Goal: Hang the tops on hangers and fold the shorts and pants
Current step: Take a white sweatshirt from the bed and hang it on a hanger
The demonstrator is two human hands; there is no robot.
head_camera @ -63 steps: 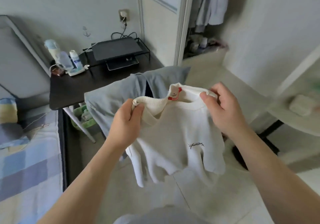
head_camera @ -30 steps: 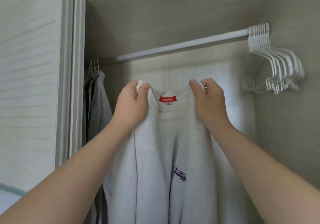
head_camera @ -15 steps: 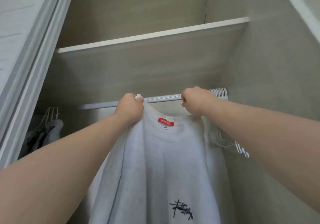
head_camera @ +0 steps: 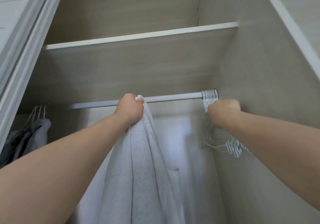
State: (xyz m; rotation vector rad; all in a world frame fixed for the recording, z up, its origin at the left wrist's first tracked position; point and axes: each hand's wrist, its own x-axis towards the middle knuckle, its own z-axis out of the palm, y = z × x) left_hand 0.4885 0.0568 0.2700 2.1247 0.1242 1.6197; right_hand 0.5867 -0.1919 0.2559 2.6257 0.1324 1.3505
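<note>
Top (head_camera: 143, 171), pale grey-white and soft, hangs in long folds straight down from the left grip (head_camera: 129, 108), which is closed tight around a bunched bit of its upper edge. A small tuft of cloth pokes out above the thumb. That grip sits just in front of the closet rod (head_camera: 173, 98); whether it touches the rod I cannot tell. Well apart to its right along the same rod, the right grip (head_camera: 223, 111) is curled into a fist at the necks of a packed bunch of white hangers (head_camera: 210, 96). Their hooks sit on the rod just above its knuckles, hard against the side wall. The fingers are hidden behind the back of the hand, so how many hangers it holds cannot be told. The lower bars of the hangers fan out below and to the right of that wrist. A shelf (head_camera: 138, 36) runs above both grips. Far to the left of the left grip, grey clothes (head_camera: 38, 130) hang at the other end of the rod, beside the sliding door frame (head_camera: 26, 42).
</note>
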